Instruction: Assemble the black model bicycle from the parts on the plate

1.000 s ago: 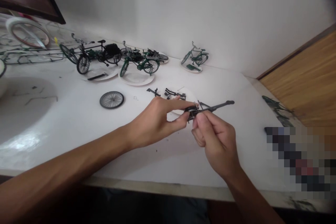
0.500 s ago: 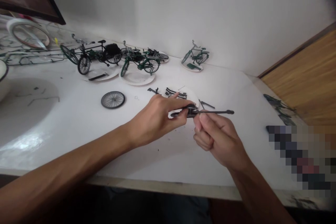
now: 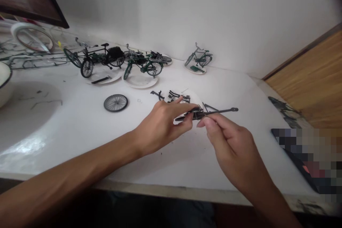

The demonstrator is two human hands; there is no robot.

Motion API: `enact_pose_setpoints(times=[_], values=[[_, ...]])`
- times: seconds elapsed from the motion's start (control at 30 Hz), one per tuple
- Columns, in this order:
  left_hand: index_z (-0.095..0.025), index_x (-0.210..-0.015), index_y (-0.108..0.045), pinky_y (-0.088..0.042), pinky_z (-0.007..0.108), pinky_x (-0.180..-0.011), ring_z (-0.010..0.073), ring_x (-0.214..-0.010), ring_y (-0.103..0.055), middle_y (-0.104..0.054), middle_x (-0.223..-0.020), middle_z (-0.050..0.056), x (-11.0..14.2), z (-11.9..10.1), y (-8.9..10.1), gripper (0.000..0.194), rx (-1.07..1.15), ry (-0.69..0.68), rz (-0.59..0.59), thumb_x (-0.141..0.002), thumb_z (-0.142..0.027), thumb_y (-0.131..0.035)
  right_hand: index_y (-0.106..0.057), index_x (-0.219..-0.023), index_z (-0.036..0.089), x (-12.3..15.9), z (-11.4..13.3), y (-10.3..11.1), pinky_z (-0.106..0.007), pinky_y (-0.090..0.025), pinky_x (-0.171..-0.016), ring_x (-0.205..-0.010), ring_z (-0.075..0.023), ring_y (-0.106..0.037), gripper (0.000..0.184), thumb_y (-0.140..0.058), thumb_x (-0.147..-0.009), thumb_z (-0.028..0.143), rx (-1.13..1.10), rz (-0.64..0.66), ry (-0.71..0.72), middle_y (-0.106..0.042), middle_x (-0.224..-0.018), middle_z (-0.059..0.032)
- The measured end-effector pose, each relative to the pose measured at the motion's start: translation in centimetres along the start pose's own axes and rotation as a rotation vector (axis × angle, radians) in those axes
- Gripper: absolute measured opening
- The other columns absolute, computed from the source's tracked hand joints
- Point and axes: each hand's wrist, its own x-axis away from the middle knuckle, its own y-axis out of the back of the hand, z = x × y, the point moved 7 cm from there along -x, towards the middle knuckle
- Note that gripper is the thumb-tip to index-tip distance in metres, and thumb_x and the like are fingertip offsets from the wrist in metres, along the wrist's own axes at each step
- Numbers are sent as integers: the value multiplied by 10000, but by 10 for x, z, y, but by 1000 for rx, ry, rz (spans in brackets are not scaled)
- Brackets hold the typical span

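Observation:
My left hand (image 3: 162,123) pinches a black model bicycle assembly (image 3: 196,114) between thumb and fingers, above the table. It looks like a wheel seen edge-on, joined to frame pieces. A long thin black bar (image 3: 226,110) with a knobbed end sticks out from it to the right. Against the near side of the assembly, my right hand (image 3: 233,146) is closed, thumb and forefinger pressed together. What lies between those fingertips is too small to make out. Behind the hands, black model parts (image 3: 179,95) lie on a white paper plate (image 3: 197,96), partly covered by my left hand.
A loose spoked wheel (image 3: 115,103) lies left of my hands. Toward the wall stand a black model bicycle (image 3: 101,57), a green one (image 3: 144,65) and another green one (image 3: 199,56) by paper plates. A white bowl (image 3: 4,82) is at the left edge.
My right hand's fingers have shifted on the near side of the assembly, with the lower fingers now less visible. The bar has tilted slightly, its right end higher.

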Motion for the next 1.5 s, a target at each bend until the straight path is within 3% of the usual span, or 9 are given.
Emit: enact_pose_setpoints(times=[0.13, 0.23, 0.37, 0.47, 0.6, 0.73, 0.97, 1.17, 1.5], values=[[-173, -1044, -757, -568, 188, -649, 94, -619, -646, -676, -712, -21, 1, -2, -2, 221, 23, 63, 3, -976, -197, -549, -555, -833, 218, 3, 8, 1, -265, -302, -487, -482, -98, -388, 257, -466, -1044, 335, 154, -75, 84, -477, -569, 57], [-175, -1046, -747, -479, 176, -547, 118, -702, -667, -750, -851, 9, 1, -1, -3, 214, 64, 115, 30, -987, -211, -545, -561, -847, 217, 1, 3, -5, -246, -333, -501, -505, -94, -402, 257, -456, -1053, 329, -4, -53, 72, -465, -595, 59], [-180, -1099, -708, -502, 207, -647, 127, -776, -680, -760, -936, 16, 0, 2, -5, 209, 104, 155, 101, -998, -212, -527, -561, -804, 212, -3, -6, -12, -233, -338, -498, -508, -88, -364, 319, -458, -1058, 375, -224, -43, 22, -407, -587, 66], [-199, -1211, -626, -537, 225, -772, 137, -867, -714, -766, -965, 7, 1, 6, -6, 226, 230, 221, 175, -1015, -233, -518, -562, -784, 206, -4, -8, -12, -230, -324, -494, -517, -86, -352, 321, -476, -1051, 364, -228, -70, 27, -386, -583, 67], [-220, -1186, -616, -527, 209, -727, 130, -892, -705, -759, -974, -2, 0, 9, -7, 190, 299, 295, 252, -1030, -269, -519, -569, -800, 199, -5, -7, -12, -238, -307, -493, -546, -90, -368, 302, -466, -1047, 338, -140, -97, 51, -426, -608, 54], [-214, -1044, -727, -532, 209, -727, 147, -968, -676, -736, -1065, 25, -4, 11, -1, 166, 268, 283, 169, -992, -316, -606, -514, -777, 203, -4, -5, -12, -248, -293, -494, -531, -86, -368, 289, -463, -1042, 308, -48, -121, 105, -442, -600, 56], [-196, -992, -768, -575, 197, -748, 125, -859, -705, -774, -966, 9, 0, 20, -2, 135, 313, 409, 143, -935, -286, -685, -485, -771, 205, -1, 0, -12, -279, -233, -493, -473, -86, -318, 277, -471, -1034, 289, 211, -148, 209, -409, -544, 68], [-185, -959, -686, -567, 153, -640, 107, -763, -727, -771, -846, -4, 3, 22, -4, 107, 363, 489, 95, -922, -282, -709, -482, -752, 205, 1, 1, -15, -286, -205, -486, -439, -89, -304, 304, -458, -1041, 296, 344, -145, 246, -406, -522, 64], [-193, -969, -644, -641, 233, -824, 162, -881, -771, -765, -927, 10, 3, 11, -3, 66, 108, 362, 5, -929, -231, -680, -588, -787, 172, 3, 7, -20, -288, -196, -448, -411, -109, -348, 277, -458, -1027, 221, 544, -229, 356, -438, -500, 34]])
